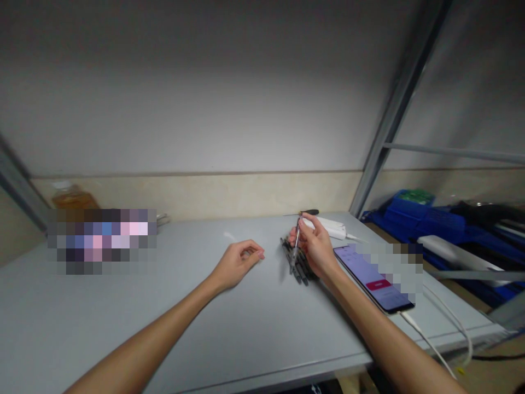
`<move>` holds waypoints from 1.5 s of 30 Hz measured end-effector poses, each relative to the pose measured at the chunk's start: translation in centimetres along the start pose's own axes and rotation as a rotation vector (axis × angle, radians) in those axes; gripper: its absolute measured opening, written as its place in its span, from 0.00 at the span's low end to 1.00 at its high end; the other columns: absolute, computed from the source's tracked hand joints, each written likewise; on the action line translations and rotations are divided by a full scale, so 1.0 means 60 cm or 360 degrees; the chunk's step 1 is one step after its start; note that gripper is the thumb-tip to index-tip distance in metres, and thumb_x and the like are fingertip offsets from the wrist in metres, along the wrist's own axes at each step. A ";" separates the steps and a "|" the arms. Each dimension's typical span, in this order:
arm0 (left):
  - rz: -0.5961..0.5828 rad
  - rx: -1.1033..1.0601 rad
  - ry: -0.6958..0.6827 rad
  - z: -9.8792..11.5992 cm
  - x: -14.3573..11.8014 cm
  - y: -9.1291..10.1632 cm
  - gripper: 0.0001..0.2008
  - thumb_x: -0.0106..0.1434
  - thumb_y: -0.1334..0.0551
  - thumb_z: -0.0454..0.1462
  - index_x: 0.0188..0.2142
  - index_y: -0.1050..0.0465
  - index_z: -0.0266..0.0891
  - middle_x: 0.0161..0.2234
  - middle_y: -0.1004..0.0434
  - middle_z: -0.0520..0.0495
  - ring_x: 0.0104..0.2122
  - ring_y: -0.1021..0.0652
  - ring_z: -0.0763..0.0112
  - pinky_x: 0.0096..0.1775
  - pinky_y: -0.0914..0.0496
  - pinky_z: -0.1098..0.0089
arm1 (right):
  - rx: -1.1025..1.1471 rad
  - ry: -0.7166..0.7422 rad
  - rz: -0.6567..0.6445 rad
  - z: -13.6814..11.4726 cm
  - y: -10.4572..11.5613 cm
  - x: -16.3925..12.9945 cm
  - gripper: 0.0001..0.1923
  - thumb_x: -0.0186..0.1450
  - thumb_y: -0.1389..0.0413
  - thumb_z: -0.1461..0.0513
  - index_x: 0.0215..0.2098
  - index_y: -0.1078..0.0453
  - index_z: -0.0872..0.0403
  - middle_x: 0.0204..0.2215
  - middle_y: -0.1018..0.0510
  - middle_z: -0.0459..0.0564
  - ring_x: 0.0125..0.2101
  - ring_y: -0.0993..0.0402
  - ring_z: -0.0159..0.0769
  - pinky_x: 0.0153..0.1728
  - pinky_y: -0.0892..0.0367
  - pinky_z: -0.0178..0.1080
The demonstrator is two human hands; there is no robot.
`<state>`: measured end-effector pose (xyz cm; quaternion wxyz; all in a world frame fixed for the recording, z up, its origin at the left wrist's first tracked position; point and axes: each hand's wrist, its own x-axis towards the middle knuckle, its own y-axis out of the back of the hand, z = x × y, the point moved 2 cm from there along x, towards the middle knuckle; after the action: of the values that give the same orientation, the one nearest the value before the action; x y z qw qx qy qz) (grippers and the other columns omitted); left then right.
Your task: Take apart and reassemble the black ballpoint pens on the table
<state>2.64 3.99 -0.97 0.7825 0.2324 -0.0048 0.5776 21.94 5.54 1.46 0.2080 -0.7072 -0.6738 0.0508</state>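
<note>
My right hand (pixel 318 246) pinches a slim pen (pixel 297 241) between thumb and fingers, its lower end pointing down. Just beneath that hand lies a small pile of dark and clear pens (pixel 302 272) on the grey tabletop (pixel 229 334); part of the pile is hidden by the hand. To the left of the pens, my left hand (pixel 238 265) rests at the table surface. Its fingers are curled in toward the thumb, with nothing visible in them.
A phone (pixel 377 279) with a white cable lies at the right. Behind my right hand are a white power strip or adapter (pixel 334 229) and a black-handled screwdriver (pixel 309 212). A bottle of amber liquid (pixel 74 200) and a blurred-out item stand far left. Metal posts (pixel 397 104) frame the table.
</note>
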 end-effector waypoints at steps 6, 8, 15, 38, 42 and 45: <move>0.0178 0.0290 0.0006 -0.030 0.014 0.036 0.13 0.59 0.43 0.44 0.28 0.29 0.36 0.24 0.26 0.49 0.25 0.28 0.73 0.31 0.36 0.73 | -0.0008 0.0000 -0.0107 -0.008 -0.006 -0.009 0.30 0.55 0.40 0.54 0.54 0.40 0.51 0.18 0.33 0.37 0.13 0.40 0.23 0.10 0.43 0.27; 0.0206 0.0355 0.0024 -0.039 0.018 0.045 0.13 0.59 0.44 0.43 0.28 0.29 0.36 0.23 0.26 0.49 0.25 0.29 0.73 0.30 0.37 0.73 | 0.0022 -0.0023 -0.0118 -0.009 -0.007 -0.011 0.30 0.55 0.41 0.55 0.55 0.41 0.49 0.18 0.35 0.37 0.13 0.44 0.22 0.09 0.47 0.25; 0.0158 0.0399 0.0066 -0.041 0.019 0.045 0.12 0.58 0.44 0.42 0.27 0.29 0.36 0.22 0.27 0.49 0.23 0.30 0.73 0.27 0.38 0.74 | 0.0272 -0.0198 -0.0082 -0.008 0.001 -0.002 0.21 0.52 0.39 0.57 0.42 0.38 0.49 0.18 0.38 0.37 0.12 0.52 0.20 0.08 0.60 0.22; 0.0075 0.0489 0.0036 -0.032 0.014 0.039 0.11 0.57 0.44 0.40 0.24 0.29 0.36 0.19 0.30 0.52 0.21 0.33 0.74 0.25 0.42 0.75 | 0.0419 -0.0199 -0.0001 -0.003 0.009 0.010 0.17 0.55 0.42 0.60 0.43 0.38 0.49 0.17 0.39 0.37 0.12 0.53 0.20 0.08 0.61 0.22; 0.0082 0.0496 0.0039 -0.029 0.014 0.038 0.10 0.56 0.44 0.39 0.24 0.29 0.37 0.18 0.30 0.53 0.21 0.33 0.75 0.25 0.42 0.75 | 0.0393 -0.0160 -0.0017 -0.004 0.010 0.010 0.18 0.55 0.42 0.58 0.43 0.39 0.48 0.17 0.39 0.37 0.12 0.53 0.20 0.08 0.60 0.22; 0.0071 0.0492 0.0028 -0.029 0.014 0.038 0.10 0.56 0.44 0.39 0.24 0.29 0.37 0.19 0.30 0.53 0.21 0.33 0.75 0.25 0.42 0.75 | 0.0410 -0.0142 0.0016 -0.007 0.009 0.008 0.22 0.55 0.42 0.60 0.47 0.40 0.46 0.18 0.38 0.37 0.12 0.52 0.21 0.08 0.59 0.22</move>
<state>0.37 5.93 -1.49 0.7243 0.3449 0.0859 0.5908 22.61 5.90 1.73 0.2667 -0.6750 -0.6668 0.1694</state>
